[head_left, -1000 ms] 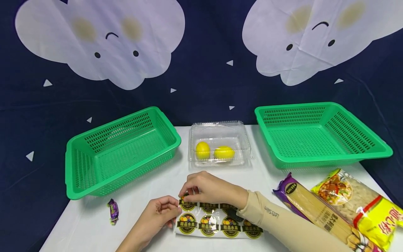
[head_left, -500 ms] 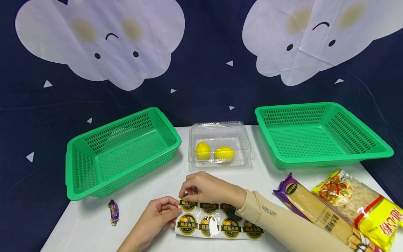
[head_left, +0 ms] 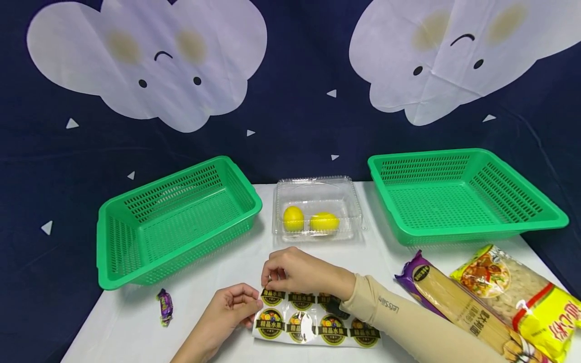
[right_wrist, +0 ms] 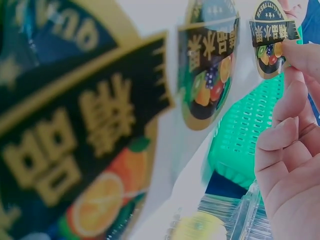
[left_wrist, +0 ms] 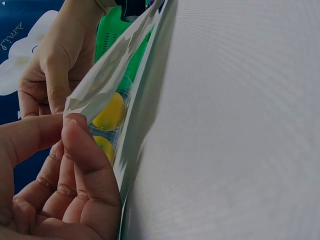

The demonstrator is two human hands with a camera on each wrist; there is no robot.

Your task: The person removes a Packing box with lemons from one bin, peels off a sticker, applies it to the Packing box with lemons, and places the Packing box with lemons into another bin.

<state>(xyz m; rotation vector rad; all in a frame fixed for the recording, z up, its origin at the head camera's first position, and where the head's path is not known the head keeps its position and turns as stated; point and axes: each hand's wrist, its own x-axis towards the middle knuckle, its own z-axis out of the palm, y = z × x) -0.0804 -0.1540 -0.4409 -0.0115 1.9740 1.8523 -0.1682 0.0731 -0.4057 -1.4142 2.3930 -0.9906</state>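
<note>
1. While the glossy sheet of round black-and-gold fruit stickers lies at the near edge of the bench, the left hand pinches its left edge, thumb and fingers curled in a closed grip on the sheet.
2. At the sheet's top-left corner the right hand pinches one round fruit sticker between thumb and fingertips, its grip closed on that sticker; the beige sleeve crosses the sheet's right part and hides some stickers.
3. Just behind the hands stands a clear plastic clamshell box with two yellow lemons inside.
4. Left of the box sits a green slotted plastic basket, tilted askew; right of it, a second green slotted basket.
5. Near the left basket lies a small purple wrapped candy.
6. At the right, a purple pack of long noodles lies beside a yellow bag of vermicelli.
7. A white cloth-covered bench carries everything.
8. Behind hangs a dark blue backdrop with white smiling clouds.
</note>
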